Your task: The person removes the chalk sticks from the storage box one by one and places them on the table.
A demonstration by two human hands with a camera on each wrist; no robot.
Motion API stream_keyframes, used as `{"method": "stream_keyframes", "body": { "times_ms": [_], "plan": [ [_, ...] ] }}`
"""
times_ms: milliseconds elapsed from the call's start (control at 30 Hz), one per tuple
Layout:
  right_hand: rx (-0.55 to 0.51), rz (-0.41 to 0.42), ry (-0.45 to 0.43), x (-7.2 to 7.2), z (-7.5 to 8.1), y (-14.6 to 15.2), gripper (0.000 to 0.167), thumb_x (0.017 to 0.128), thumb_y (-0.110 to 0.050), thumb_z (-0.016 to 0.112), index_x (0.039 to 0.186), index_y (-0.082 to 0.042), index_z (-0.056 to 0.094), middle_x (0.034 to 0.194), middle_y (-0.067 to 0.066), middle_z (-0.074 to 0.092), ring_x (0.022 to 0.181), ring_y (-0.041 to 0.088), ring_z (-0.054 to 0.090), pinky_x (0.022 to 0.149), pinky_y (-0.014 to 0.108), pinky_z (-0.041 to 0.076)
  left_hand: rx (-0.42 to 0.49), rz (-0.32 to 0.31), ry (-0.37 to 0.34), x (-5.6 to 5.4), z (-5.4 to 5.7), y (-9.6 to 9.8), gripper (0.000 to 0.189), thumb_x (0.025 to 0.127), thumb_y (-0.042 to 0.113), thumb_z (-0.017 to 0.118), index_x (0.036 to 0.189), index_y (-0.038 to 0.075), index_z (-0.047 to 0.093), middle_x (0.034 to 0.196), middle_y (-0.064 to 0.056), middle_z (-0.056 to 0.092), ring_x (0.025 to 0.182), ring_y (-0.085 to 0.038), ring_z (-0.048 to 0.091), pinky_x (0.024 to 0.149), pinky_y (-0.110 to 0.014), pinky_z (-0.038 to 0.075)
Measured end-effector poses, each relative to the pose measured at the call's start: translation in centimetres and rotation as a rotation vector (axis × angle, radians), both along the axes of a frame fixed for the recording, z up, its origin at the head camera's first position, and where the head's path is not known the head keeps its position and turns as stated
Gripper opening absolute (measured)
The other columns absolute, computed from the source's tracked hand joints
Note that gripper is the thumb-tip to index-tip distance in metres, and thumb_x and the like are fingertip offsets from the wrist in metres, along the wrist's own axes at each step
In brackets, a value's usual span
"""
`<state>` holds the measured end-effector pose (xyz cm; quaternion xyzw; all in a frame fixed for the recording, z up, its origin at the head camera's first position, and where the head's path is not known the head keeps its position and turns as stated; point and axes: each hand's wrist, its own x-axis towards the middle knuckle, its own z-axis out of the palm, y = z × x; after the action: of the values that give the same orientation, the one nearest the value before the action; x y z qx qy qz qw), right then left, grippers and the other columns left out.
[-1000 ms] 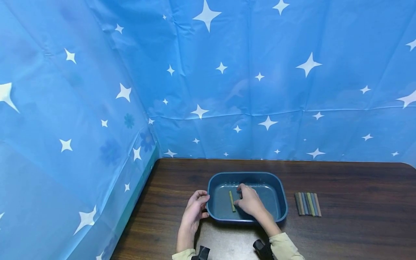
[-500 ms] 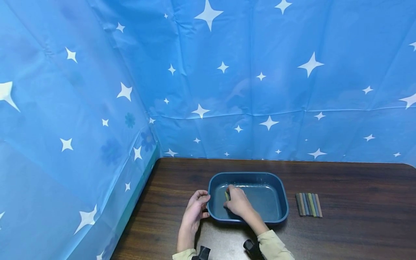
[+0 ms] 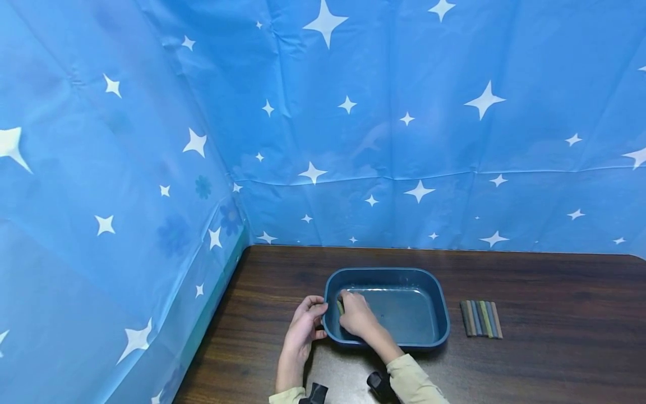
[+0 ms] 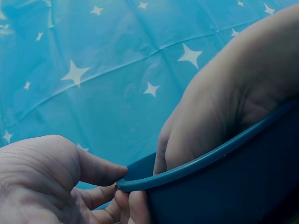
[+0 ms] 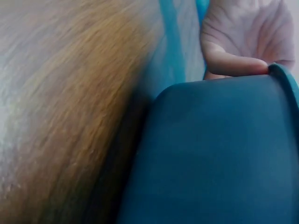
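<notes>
A blue rectangular basin (image 3: 404,345) stands on the brown table, its rim rounded at the corners. At the basin's left end my left hand (image 3: 303,328) grips the rim, thumb on the edge and fingers against the outside, as the left wrist view shows. My right hand (image 3: 357,315) reaches down inside, near the left wall. A thin yellow-green stick (image 3: 340,307) shows at its left side, between fingertips and thumb; most of the stick is hidden. In the left wrist view the basin wall hides the right fingertips. The right wrist view shows the basin's outer side (image 5: 215,149).
Several thin sticks (image 3: 481,319) in muted brown, blue and green lie side by side on the wooden table (image 3: 565,336), right of the basin. A blue sheet (image 3: 383,146) with white stars hangs behind and along the left.
My right hand has moved left inside the basin, to the yellow-green stick and then with it to the left wall. The left hand keeps its place on the rim.
</notes>
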<state>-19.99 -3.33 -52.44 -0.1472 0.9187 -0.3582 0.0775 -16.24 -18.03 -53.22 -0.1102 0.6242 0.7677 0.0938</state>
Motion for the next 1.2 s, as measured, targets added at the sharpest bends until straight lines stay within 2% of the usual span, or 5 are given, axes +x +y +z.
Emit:
{"method": "stream_keyframes", "body": {
  "times_ms": [167,267,500,700,1200],
  "plan": [
    [-0.140,0.056,-0.015,0.0,0.2,0.6,0.040,0.078,0.015,0.069,0.117,0.009,0.065,0.080,0.008,0.063,0.069,0.018,0.056,0.060,0.030,0.047,0.001,-0.011,0.004,-0.1,-0.2,-0.1,0.014,0.100,0.011,0.058,0.112,0.005,0.052,0.084,0.002,0.057,0.068,-0.008,0.054,0.053,-0.020,0.047],
    [-0.242,0.068,-0.075,0.0,0.6,1.2,0.042,0.080,0.015,0.067,0.122,0.009,0.064,0.076,0.006,0.061,0.063,0.015,0.055,0.056,0.028,0.046,-0.002,-0.012,0.006,-0.2,-0.3,-0.2,0.015,0.100,0.011,0.057,0.112,0.004,0.052,0.085,0.001,0.057,0.070,-0.009,0.055,0.053,-0.021,0.047],
    [-0.465,0.053,-0.244,0.1,2.5,3.3,0.046,0.084,0.012,0.066,0.130,0.008,0.060,0.088,0.015,0.067,0.065,0.021,0.066,0.058,0.040,0.059,0.003,-0.006,0.001,-0.2,-0.3,-0.1,0.013,0.100,0.011,0.057,0.110,0.006,0.051,0.084,0.002,0.057,0.069,-0.008,0.055,0.052,-0.020,0.046],
    [-0.612,0.023,-0.288,0.1,4.5,5.3,0.050,0.087,0.010,0.065,0.136,0.009,0.055,0.102,0.021,0.065,0.077,0.025,0.069,0.068,0.044,0.062,-0.001,-0.003,0.009,-0.2,-0.4,-0.1,0.013,0.100,0.010,0.057,0.112,0.006,0.051,0.083,0.003,0.056,0.068,-0.008,0.055,0.053,-0.021,0.046],
    [-0.672,-0.088,-0.202,0.0,6.4,11.1,0.054,0.092,0.006,0.065,0.144,0.006,0.051,0.113,0.025,0.061,0.089,0.029,0.070,0.079,0.051,0.061,-0.020,0.009,-0.003,-0.2,-0.3,0.1,0.018,0.100,0.011,0.057,0.114,0.003,0.051,0.088,-0.002,0.053,0.072,-0.011,0.053,0.054,-0.022,0.047]
  ]
}}
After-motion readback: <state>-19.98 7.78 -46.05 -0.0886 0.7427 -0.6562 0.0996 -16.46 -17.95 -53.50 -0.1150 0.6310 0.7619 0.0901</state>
